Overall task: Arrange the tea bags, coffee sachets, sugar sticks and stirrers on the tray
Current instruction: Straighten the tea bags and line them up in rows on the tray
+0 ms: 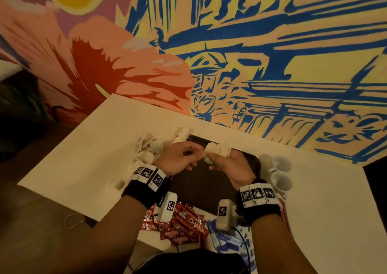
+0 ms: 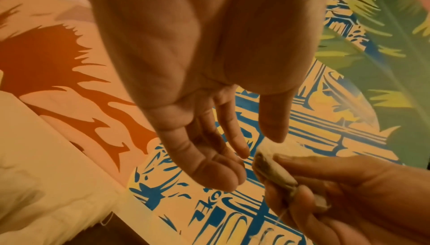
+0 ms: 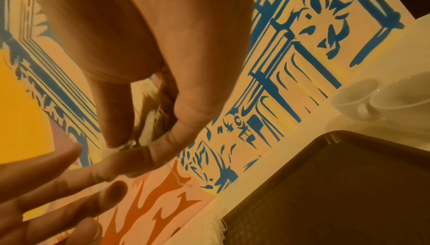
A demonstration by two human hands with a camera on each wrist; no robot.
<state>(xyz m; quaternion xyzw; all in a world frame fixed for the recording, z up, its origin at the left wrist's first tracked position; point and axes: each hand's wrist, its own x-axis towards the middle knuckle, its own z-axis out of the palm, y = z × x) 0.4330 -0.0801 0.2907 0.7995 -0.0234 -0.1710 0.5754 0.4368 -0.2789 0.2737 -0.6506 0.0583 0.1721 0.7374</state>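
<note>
My right hand (image 1: 228, 164) pinches a small stack of tea bags (image 1: 216, 150) over the tray (image 1: 254, 165), toward its 12 o'clock edge. Left hand (image 1: 180, 158) has relaxed fingers holding nothing, thumb tip brushing the stack. Risk: strings tangle, loose stack fans out when released.

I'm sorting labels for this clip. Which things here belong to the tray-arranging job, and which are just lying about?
Belongs to the job:
- dark tray
- tea bags in the right hand
- loose tea bag pile
- red coffee sachets
- blue-and-white sachets, probably sugar
- left hand, fingers relaxed
- right hand

Just lying about:
- two white cups
- white table
- painted wall
</note>
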